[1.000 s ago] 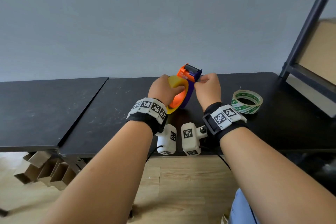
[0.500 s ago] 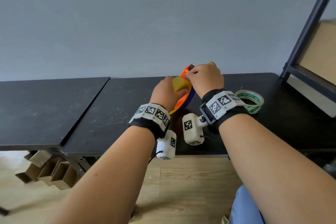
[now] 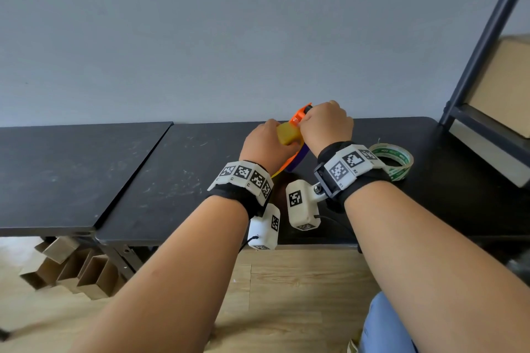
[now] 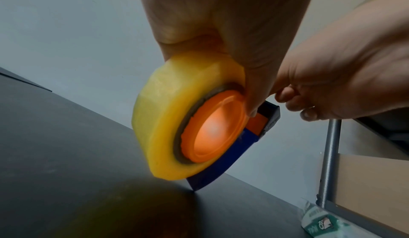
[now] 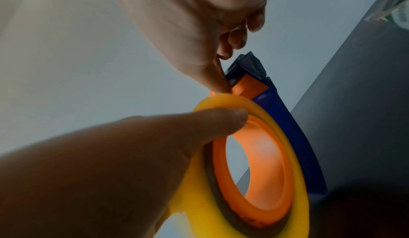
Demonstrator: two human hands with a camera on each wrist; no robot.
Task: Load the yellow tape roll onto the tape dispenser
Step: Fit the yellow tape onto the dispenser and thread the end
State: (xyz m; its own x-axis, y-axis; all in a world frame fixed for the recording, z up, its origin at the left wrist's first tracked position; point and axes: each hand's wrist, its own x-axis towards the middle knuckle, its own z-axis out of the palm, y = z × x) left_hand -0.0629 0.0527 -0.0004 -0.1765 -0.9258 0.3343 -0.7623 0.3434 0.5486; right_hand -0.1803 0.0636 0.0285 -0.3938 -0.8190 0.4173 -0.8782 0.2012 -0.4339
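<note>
At the centre of the head view my left hand (image 3: pixel 265 145) clamps one glossy, translucent yellow tape roll (image 4: pixel 168 124), seated on the smooth orange hub of one orange-and-blue plastic tape dispenser (image 4: pixel 230 158) whose blue corner touches the scuffed black tabletop (image 3: pixel 160 180). My right hand (image 3: pixel 325 123) pinches at the roll's upper edge. One green-printed clear tape roll (image 3: pixel 397 159) lies at right.

L hand (image 3: pixel 265 145) curled, gripping; R hand (image 3: pixel 325 123) fingers pinched together.
</note>
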